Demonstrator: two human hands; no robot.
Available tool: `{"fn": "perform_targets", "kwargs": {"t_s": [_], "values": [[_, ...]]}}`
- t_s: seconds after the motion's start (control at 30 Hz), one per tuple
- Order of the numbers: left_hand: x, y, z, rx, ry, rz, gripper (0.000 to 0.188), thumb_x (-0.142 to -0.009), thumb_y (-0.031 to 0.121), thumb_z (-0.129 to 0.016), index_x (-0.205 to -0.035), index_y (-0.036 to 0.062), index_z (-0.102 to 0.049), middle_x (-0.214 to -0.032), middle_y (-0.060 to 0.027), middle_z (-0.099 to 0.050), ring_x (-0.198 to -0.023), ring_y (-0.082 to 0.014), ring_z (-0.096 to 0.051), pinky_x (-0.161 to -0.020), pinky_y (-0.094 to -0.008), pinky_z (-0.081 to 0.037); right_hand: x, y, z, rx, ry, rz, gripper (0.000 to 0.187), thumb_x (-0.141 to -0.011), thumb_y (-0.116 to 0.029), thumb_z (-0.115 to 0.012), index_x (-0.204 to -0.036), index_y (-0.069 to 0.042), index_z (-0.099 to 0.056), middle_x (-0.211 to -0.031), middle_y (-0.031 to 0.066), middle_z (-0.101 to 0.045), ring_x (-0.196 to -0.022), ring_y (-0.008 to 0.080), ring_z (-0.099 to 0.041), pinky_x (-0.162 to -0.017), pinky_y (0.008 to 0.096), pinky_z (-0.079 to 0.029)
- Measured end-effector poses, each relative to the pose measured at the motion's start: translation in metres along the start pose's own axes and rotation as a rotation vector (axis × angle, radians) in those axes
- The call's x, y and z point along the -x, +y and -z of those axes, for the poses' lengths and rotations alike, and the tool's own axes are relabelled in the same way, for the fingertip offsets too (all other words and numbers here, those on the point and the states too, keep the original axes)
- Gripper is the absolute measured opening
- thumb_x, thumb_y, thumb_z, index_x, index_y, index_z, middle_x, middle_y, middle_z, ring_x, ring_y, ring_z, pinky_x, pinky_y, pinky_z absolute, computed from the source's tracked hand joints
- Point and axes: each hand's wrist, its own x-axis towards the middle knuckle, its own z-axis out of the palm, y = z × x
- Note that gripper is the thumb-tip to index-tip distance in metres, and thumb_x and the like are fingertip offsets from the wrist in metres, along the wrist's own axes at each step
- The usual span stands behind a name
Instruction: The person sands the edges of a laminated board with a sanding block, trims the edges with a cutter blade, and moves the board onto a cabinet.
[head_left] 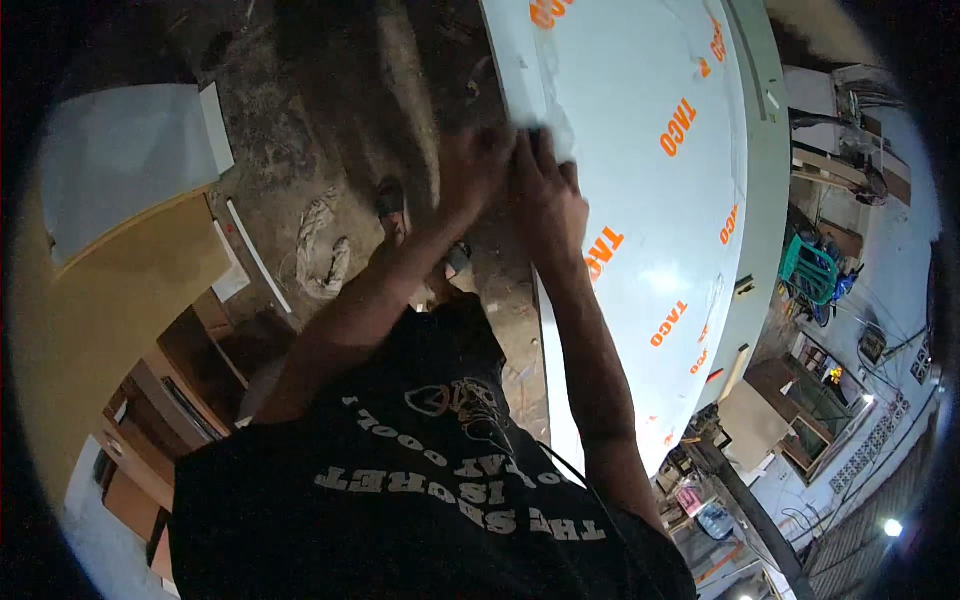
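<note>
The long, glossy white panel with orange print (640, 200) lies beside the blurred left hand (476, 168) and the right hand (552, 205). Their fingers curl at its edge; opening and grip cannot be told. Uneven pulling could tear its wrinkled whitish surface layer (561, 125).

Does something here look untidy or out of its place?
Yes: a pale, rope-like bundle lies crumpled on the floor, left of the feet, as if dropped. Also, the white film looks wrinkled near the right hand.
</note>
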Motion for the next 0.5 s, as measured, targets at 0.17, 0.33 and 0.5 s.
{"fn": "perform_targets", "kwargs": {"t_s": [0.17, 0.33, 0.5], "values": [[0.076, -0.029, -0.007, -0.167, 0.039, 0.010, 0.033, -0.097, 0.034, -0.069, -0.100, 0.0008, -0.069, -0.091, -0.0100, -0.073, -0.082, -0.0168, -0.068, -0.075, -0.0344, -0.054, 0.078, -0.001, -0.005, 0.075, -0.119, 0.011, 0.058, -0.085, -0.018, -0.070, -0.139, -0.010, -0.051, -0.139, 0.0171, -0.054, -0.100, 0.0396, -0.066, -0.070, 0.0415, -0.064], [-0.032, -0.002, 0.007, -0.035, 0.068, 0.096, 0.037, -0.097, 0.037, -0.068, -0.098, -0.0004, -0.069, -0.088, -0.0099, -0.073, -0.081, -0.0176, -0.068, -0.076, -0.0365, -0.054, -0.037, -0.011, 0.001, 0.019, -0.038, 0.006, 0.055, -0.088, -0.017, -0.068, -0.139, -0.008, -0.051, -0.140, 0.0196, -0.053, -0.104, 0.0413, -0.065, -0.071, 0.0433, -0.063], [-0.041, 0.010, 0.006, -0.264, 0.077, 0.042, 0.037, -0.097, 0.037, -0.067, -0.099, -0.0002, -0.070, -0.088, -0.0092, -0.072, -0.080, -0.0186, -0.067, -0.077, -0.0373, -0.054, -0.051, -0.001, 0.002, 0.011, -0.168, -0.003, 0.059, -0.090, -0.017, -0.065, -0.145, -0.006, -0.046, -0.148, 0.0229, -0.047, -0.110, 0.0433, -0.063, -0.070, 0.0449, -0.063]]}}
